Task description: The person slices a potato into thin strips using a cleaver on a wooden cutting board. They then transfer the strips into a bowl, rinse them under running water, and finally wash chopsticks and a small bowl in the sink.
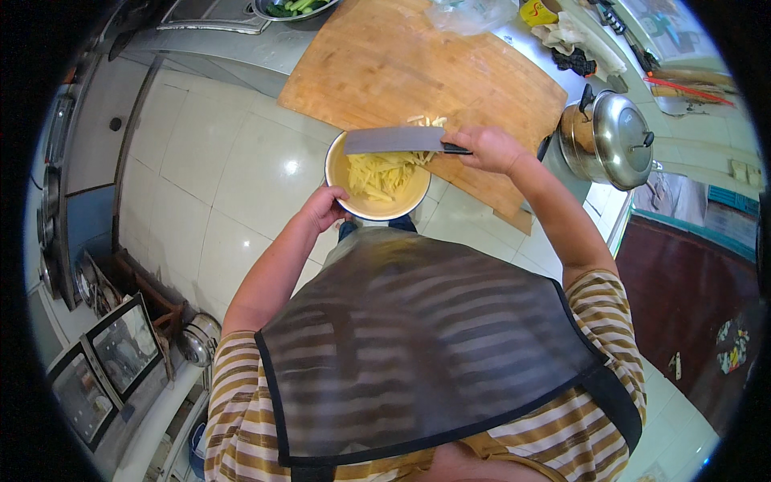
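Observation:
My left hand point(325, 208) grips the rim of an enamel bowl point(415, 196) with a blue edge, thumb over the side. Pale yellow strips of cut vegetable, perhaps potato point(382, 175), lie heaped in it. The bowl is held at the near edge of a wooden cutting board point(421, 66). In my right hand point(488, 147) is the black handle of a cleaver point(394, 140), its broad blade lying across the bowl's far side and hiding part of the strips. A few more cut strips point(427, 121) rest on the board just behind the blade.
A lidded steel pot point(620, 138) stands right of the board. At the back are a clear plastic bag point(473, 15), a yellow packet point(538, 11) and a crumpled cloth point(572, 39). A metal bowl of green vegetables point(295, 7) sits at the back left. Tiled floor point(241, 162) shows below.

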A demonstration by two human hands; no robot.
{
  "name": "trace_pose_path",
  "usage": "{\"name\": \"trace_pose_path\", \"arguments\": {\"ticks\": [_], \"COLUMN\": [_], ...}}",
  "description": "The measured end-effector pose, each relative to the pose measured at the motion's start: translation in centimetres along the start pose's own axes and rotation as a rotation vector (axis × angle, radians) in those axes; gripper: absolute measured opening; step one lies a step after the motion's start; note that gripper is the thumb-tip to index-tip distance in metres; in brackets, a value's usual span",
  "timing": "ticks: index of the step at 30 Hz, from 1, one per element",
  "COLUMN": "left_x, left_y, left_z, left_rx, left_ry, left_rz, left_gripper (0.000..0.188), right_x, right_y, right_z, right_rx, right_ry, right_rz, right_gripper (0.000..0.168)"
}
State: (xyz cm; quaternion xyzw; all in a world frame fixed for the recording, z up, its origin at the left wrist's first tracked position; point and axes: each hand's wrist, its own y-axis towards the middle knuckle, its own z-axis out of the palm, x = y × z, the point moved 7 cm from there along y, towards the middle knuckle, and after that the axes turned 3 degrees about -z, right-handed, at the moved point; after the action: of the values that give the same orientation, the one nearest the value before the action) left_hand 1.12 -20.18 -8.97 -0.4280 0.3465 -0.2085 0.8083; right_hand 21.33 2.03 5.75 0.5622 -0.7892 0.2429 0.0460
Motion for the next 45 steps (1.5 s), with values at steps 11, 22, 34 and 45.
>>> {"name": "trace_pose_path", "arguments": {"ticks": [11, 22, 34, 45], "left_x": [2.2, 2.8, 2.3, 3.9], "left_y": [0.6, 1.7, -0.5, 0.3], "left_z": [1.1, 0.6, -0.7, -3.1], "left_rx": [-0.003, 0.053, -0.022, -0.023], "left_ry": [0.03, 0.016, -0.007, -0.151], "left_rz": [-0.033, -0.072, 0.02, -0.01], "left_gripper": [0.049, 0.054, 0.054, 0.062], "right_x": [-0.7, 5.5, 1.5, -7.1], "right_y": [-8.6, -6.8, -8.0, -1.8], "right_z": [3.8, 7.2, 5.4, -0.2], "right_rx": [-0.679, -0.481, -0.747, -0.681], "right_ry": [0.42, 0.297, 0.597, 0.312], "right_rz": [0.483, 0.324, 0.505, 0.759], "right_gripper": [0.034, 0.042, 0.032, 0.036]}}
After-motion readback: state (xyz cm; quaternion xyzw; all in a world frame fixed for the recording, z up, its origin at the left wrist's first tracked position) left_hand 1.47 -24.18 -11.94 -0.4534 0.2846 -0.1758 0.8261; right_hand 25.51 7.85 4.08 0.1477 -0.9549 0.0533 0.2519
